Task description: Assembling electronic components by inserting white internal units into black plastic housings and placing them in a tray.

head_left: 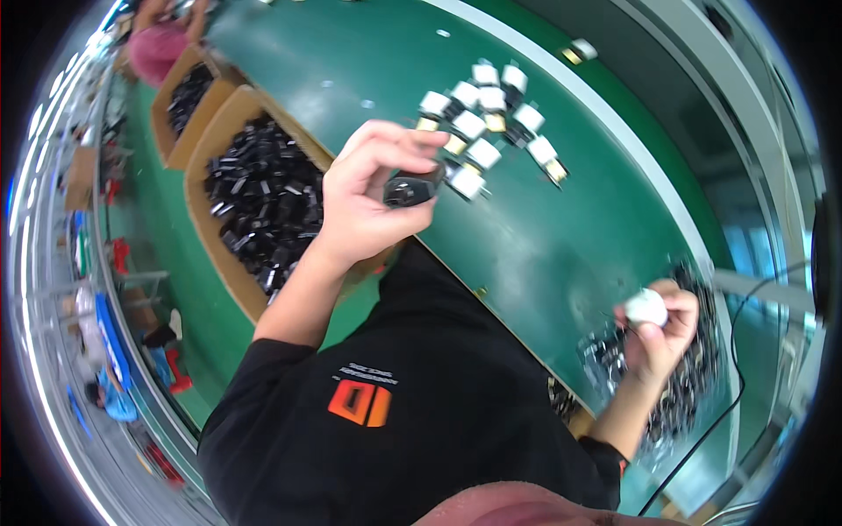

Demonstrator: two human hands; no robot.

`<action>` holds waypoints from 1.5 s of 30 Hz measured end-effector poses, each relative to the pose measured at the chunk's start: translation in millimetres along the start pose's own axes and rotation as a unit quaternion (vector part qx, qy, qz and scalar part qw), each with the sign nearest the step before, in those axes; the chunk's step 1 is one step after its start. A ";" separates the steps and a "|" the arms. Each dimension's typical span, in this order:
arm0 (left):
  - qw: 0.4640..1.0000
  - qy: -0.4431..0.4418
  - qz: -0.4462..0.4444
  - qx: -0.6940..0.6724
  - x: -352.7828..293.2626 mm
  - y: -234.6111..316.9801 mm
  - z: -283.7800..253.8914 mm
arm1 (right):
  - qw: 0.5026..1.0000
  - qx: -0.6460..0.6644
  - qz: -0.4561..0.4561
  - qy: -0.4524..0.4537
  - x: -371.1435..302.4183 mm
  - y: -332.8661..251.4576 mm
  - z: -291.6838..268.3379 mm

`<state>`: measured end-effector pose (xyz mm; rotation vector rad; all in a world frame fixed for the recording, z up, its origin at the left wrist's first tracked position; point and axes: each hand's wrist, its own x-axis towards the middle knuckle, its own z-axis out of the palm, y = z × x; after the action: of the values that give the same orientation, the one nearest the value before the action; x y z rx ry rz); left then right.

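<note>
My left hand (pixel 364 193) is raised over the near edge of the green worktable (pixel 526 254), its fingers wrapped round a small black plastic housing (pixel 412 188). On the right, my right hand (pixel 667 333) pinches a small white rounded part (pixel 647 309) above a clear plastic bag (pixel 605 359) of small dark, shiny pieces. Beyond my left hand, several white block-shaped parts (pixel 470 125) with black and gold-coloured ends lie in a loose cluster on the table.
A cardboard box (pixel 203 188) full of black plastic housings stands left of the table, with a smaller box (pixel 180 145) behind it. A person in pink (pixel 158 53) is at the far left. A black cable (pixel 741 386) runs down the right side. One white part (pixel 579 51) lies apart at the far edge.
</note>
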<state>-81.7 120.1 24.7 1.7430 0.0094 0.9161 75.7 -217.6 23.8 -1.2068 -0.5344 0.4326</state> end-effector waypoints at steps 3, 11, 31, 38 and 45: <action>0.993 -0.094 -0.047 -0.049 8.5 -5.2 36.3 | 0.989 0.142 -0.025 0.022 -14.6 24.0 19.0; 0.952 -0.228 -0.144 -0.148 6.6 -10.1 90.0 | 0.991 0.095 -0.008 0.097 -28.9 40.2 36.5; 0.554 -0.196 -0.403 -0.701 -16.3 -33.3 101.7 | 0.996 -0.015 -0.019 0.088 -37.2 38.1 41.0; 0.777 -0.285 -0.274 -0.490 -12.1 -23.9 106.0 | 0.988 -0.140 -0.002 0.064 -25.5 15.9 49.8; 0.887 -0.336 -0.214 -0.232 -19.3 1.5 119.2 | 0.972 -0.217 0.040 0.078 -22.8 11.0 49.0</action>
<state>-27.2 14.2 4.5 1.4340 -0.2512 -0.0474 27.7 -190.4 22.5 -1.6731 -0.4586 0.2922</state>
